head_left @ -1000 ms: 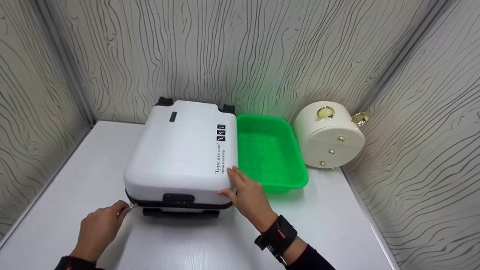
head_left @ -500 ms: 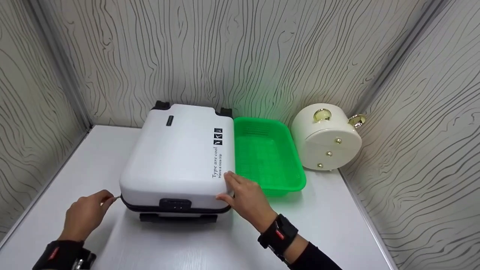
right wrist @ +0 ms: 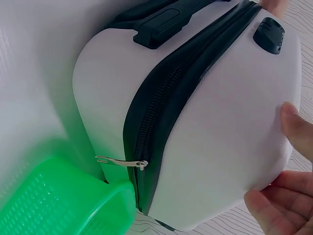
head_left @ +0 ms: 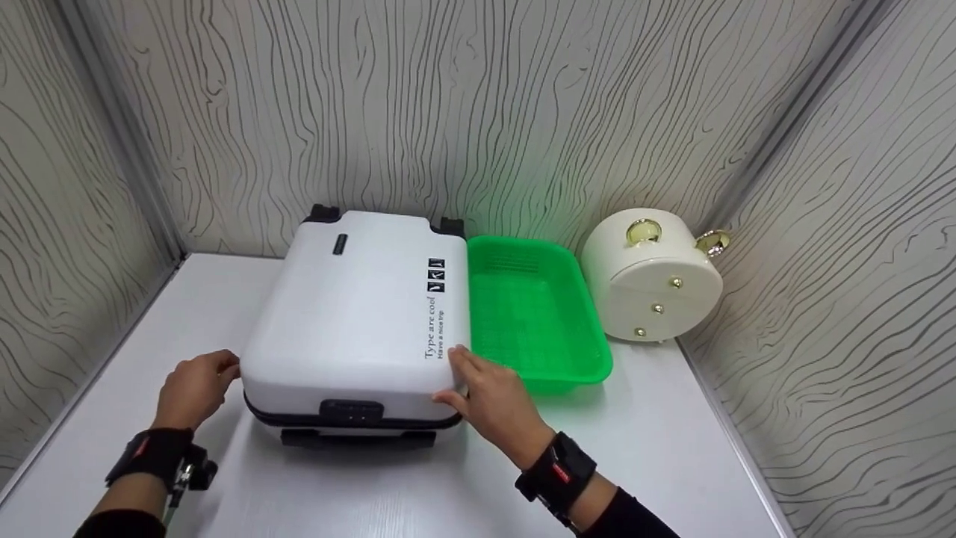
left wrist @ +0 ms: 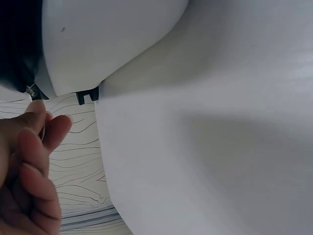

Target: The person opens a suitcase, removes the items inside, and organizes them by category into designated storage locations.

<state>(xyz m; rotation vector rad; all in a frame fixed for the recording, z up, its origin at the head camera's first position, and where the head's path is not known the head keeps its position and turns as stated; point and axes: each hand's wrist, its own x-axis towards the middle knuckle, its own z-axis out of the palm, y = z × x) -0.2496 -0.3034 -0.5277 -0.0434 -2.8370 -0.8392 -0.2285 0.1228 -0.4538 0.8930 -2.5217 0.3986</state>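
Note:
A white hard-shell suitcase (head_left: 358,306) lies flat, its black zip band running round the side. At its left side, my left hand (head_left: 196,387) pinches a zipper pull between thumb and fingers; the slider (left wrist: 32,91) shows just beyond the fingertips in the left wrist view. My right hand (head_left: 497,396) rests on the near right corner of the suitcase, fingers on the top and thumb on the front face. A second zipper pull (right wrist: 117,161) hangs on the right side, close to the green basket (right wrist: 93,205). A combination lock (head_left: 351,410) sits on the front.
The green plastic basket stands against the suitcase's right side. Further right, a cream round box (head_left: 650,276) with gold rings and gold knobs lies tipped near the wall. Patterned panels (head_left: 478,112) enclose the white table (head_left: 358,493) at the back and sides.
My left hand has moved from the suitcase's near left corner round to its left side and away from me, with the zipper pull. The right hand has stayed on the near right corner.

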